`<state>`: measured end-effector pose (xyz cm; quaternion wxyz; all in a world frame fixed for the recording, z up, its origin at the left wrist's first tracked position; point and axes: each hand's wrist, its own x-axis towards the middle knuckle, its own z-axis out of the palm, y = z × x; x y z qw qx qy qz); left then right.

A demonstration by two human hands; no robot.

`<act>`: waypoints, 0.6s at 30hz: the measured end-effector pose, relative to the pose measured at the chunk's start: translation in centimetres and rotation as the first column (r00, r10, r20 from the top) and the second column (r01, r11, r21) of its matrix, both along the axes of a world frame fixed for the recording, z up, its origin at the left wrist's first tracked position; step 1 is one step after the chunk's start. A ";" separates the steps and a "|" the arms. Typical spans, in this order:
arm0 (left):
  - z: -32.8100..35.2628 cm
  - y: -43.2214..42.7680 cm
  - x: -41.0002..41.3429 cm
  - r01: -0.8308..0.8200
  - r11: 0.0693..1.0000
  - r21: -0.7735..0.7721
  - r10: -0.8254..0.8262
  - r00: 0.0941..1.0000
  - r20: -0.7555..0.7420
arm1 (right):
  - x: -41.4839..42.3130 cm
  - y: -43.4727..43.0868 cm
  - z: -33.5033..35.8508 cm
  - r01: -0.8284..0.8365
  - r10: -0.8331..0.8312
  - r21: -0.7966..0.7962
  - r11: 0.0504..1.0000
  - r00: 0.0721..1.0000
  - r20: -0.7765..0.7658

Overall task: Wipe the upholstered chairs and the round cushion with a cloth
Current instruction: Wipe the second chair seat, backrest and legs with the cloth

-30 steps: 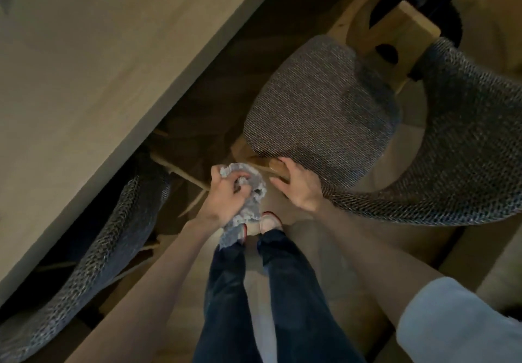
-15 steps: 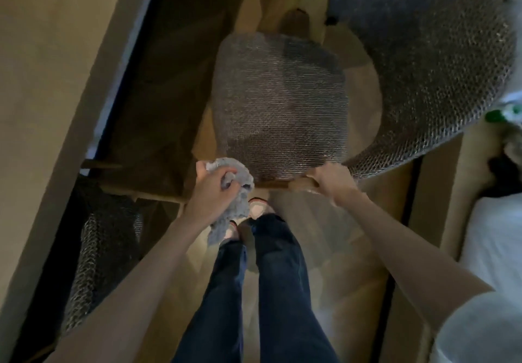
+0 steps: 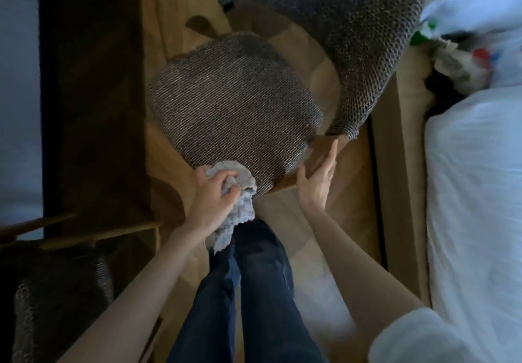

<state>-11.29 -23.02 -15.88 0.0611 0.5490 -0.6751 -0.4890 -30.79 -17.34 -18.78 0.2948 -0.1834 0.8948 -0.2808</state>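
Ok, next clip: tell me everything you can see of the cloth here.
The cloth is light grey, soft-looking fabric with a knobbly, waffle-like surface. It is bunched up in the left hand, whose fingers curl round it. Its upper wad lies against the near edge of the round cushion; a loose tail hangs below the hand, in front of the dark trousers. The right hand does not touch it.

Coarse woven cushion (image 3: 234, 102), nubby grey cloth (image 3: 240, 190), smooth matt wooden seat (image 3: 319, 150).
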 end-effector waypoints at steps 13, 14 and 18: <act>-1.0 -2.3 -5.1 0.105 0.991 -0.079 -0.111 0.991 -0.078 | -8.9 1.0 -1.7 0.037 -0.030 0.011 0.999 0.909 -0.416; -1.1 -2.4 -5.7 0.116 0.990 -0.078 -0.123 0.988 -0.095 | -9.8 1.2 -1.5 0.061 -0.055 0.002 0.998 0.911 -0.408; -1.7 -3.2 -7.5 0.131 0.988 -0.075 -0.141 0.980 -0.139 | -11.1 1.8 -0.7 0.081 -0.092 -0.045 0.996 0.922 -0.376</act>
